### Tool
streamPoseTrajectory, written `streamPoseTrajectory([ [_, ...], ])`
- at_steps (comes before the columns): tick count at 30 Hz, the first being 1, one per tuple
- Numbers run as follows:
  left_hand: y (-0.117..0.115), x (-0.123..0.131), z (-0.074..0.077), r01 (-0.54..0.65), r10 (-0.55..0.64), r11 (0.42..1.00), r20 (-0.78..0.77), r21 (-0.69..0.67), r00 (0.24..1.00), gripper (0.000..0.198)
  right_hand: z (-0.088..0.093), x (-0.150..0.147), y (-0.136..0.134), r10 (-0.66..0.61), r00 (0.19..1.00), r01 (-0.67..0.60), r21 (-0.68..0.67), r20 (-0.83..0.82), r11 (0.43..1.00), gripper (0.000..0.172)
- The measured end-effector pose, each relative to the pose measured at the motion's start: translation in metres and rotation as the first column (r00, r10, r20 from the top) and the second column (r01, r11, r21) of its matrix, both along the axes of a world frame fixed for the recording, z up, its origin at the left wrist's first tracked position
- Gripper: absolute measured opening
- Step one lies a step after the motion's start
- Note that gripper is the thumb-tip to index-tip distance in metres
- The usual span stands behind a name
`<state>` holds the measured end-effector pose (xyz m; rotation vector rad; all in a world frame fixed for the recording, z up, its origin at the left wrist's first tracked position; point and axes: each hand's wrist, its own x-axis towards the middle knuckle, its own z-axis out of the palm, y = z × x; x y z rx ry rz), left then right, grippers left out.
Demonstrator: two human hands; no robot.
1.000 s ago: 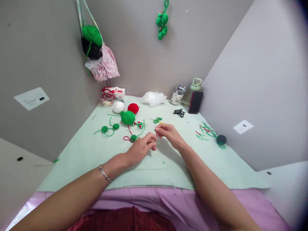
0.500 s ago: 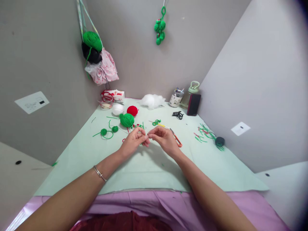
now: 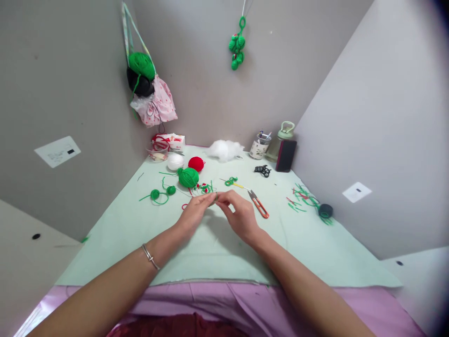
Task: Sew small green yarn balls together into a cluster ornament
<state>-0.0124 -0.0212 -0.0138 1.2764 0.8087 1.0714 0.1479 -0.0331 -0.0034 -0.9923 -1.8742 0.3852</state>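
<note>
My left hand (image 3: 195,211) and my right hand (image 3: 238,210) meet above the middle of the mat, fingertips pinched together. A tiny bit of green yarn (image 3: 216,197) shows between them; its shape is mostly hidden by the fingers. Just beyond lie small red, white and green crocheted bits (image 3: 203,188) and a green yarn ball (image 3: 188,178). To the right of my right hand rest orange-handled thread snips (image 3: 258,205) and a crochet hook with a yellow grip (image 3: 238,185). Behind the hook is a small green crocheted piece (image 3: 230,181).
Red yarn (image 3: 196,164) and white yarn (image 3: 175,162) balls sit behind. Two small green balls (image 3: 155,194) with tails lie left. White stuffing (image 3: 225,150), a pen cup (image 3: 259,146), a bottle (image 3: 280,140) and a phone (image 3: 286,156) line the back. Yarn scraps (image 3: 302,196) and black tape (image 3: 325,210) lie right.
My left hand has turned so its fingers now point to the right, closed near my right fingertips. A bit of green now shows between them. The whole view has shifted slightly.
</note>
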Motion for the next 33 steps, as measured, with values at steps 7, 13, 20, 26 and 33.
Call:
streamPoseTrajectory([
  [7, 0.002, -0.007, -0.002, -0.166, 0.161, 0.984, -0.083, -0.058, 0.983, 0.035, 0.007, 0.003, 0.000, -0.045, 0.989, 0.042, -0.026, -0.144, 0.999, 0.015],
  [13, -0.004, -0.007, -0.004, -0.092, 0.218, 0.923, -0.310, 0.374, 0.925, 0.036, 0.007, 0.006, 0.002, 0.003, 0.957, -0.119, -0.384, -0.289, 0.916, 0.024],
  [20, -0.003, -0.005, -0.008, -0.064, 0.263, 0.845, -0.308, 0.531, 0.914, 0.040, 0.008, 0.003, -0.003, 0.068, 0.988, -0.112, -0.349, -0.138, 0.930, 0.026],
  [26, -0.004, -0.005, -0.011, -0.057, 0.262, 0.841, -0.313, 0.538, 0.913, 0.041, 0.007, 0.003, -0.003, 0.023, 0.990, -0.071, -0.340, -0.142, 0.938, 0.026],
  [33, -0.006, -0.004, -0.009, -0.049, 0.270, 0.819, -0.308, 0.571, 0.912, 0.041, 0.006, 0.005, -0.004, 0.002, 0.995, -0.034, -0.304, -0.102, 0.952, 0.026],
])
